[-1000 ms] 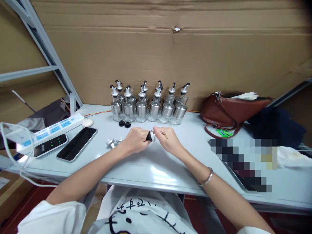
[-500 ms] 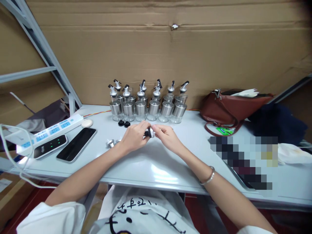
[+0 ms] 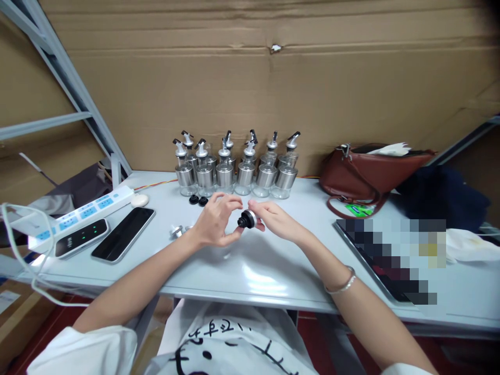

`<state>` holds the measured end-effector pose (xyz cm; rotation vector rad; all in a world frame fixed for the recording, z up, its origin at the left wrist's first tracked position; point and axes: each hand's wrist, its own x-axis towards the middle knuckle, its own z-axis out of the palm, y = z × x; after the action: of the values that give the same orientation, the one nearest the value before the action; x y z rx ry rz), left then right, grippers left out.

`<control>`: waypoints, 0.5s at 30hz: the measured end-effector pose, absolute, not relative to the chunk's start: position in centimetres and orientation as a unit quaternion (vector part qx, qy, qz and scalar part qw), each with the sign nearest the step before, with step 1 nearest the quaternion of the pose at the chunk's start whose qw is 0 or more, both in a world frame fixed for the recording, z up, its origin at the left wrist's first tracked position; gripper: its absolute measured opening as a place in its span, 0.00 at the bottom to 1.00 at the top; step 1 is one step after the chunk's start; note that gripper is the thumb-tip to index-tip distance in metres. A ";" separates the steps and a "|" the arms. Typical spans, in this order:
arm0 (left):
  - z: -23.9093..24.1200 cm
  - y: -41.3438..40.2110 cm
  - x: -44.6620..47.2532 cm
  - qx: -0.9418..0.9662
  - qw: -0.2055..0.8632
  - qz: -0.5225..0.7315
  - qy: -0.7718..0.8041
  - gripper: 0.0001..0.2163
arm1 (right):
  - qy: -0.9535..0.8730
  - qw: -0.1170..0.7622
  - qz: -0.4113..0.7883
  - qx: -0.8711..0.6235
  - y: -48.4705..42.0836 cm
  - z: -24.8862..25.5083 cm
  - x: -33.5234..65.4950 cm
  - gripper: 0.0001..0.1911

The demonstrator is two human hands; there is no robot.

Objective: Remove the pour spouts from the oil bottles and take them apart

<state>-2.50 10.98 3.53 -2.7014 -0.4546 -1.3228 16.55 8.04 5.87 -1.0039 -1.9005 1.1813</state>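
My right hand (image 3: 280, 221) grips a bottle pourer (image 3: 245, 219) by its silver part, with the black ribbed stopper facing left. Close beside that stopper is my left hand (image 3: 213, 221), its thumb and fingers spread apart; the thumb tip is near the stopper, and I cannot tell if it touches. Two small black stoppers (image 3: 198, 200) lie on the table beyond my left hand. Silver spout parts (image 3: 176, 230) rest left of it, partly hidden by the wrist. Glass bottles with steel sleeves (image 3: 225, 177) stand in rows behind, several topped with pourers.
On the left of the table (image 3: 250, 260) lie a power strip (image 3: 88, 211), a device with green lights (image 3: 82, 238) and a phone (image 3: 124, 234). At right are a brown bag (image 3: 359, 174) and a partly blurred flat dark object (image 3: 375, 260). Cardboard (image 3: 219, 88) backs the table.
My left hand has opened and drawn slightly away from the pourer. The right hand now has the pourer turned so its black stopper end shows more fully.
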 end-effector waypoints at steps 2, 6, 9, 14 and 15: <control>3.6 11.4 -2.7 -0.886 0.080 -0.433 -0.144 0.14 | -0.730 0.342 0.456 -0.378 8.0 5.9 16.5 0.32; 3.5 12.0 -2.9 -0.886 0.090 -0.430 -0.148 0.12 | -0.720 0.359 0.481 -0.349 8.0 6.0 16.3 0.26; 3.4 12.3 -3.0 -0.880 0.097 -0.437 -0.156 0.11 | -0.715 0.365 0.490 -0.340 7.9 6.1 16.3 0.22; 3.3 12.6 -3.1 -0.880 0.095 -0.431 -0.174 0.09 | -0.728 0.384 0.456 -0.338 8.0 5.9 16.4 0.19; 3.3 12.6 -3.1 -0.880 0.095 -0.431 -0.176 0.10 | -0.732 0.388 0.445 -0.340 8.1 5.7 16.5 0.18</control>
<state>-3.13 12.64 3.31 -2.6075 -0.5226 -1.2782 16.48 8.12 5.73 -0.8635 -1.8619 1.1316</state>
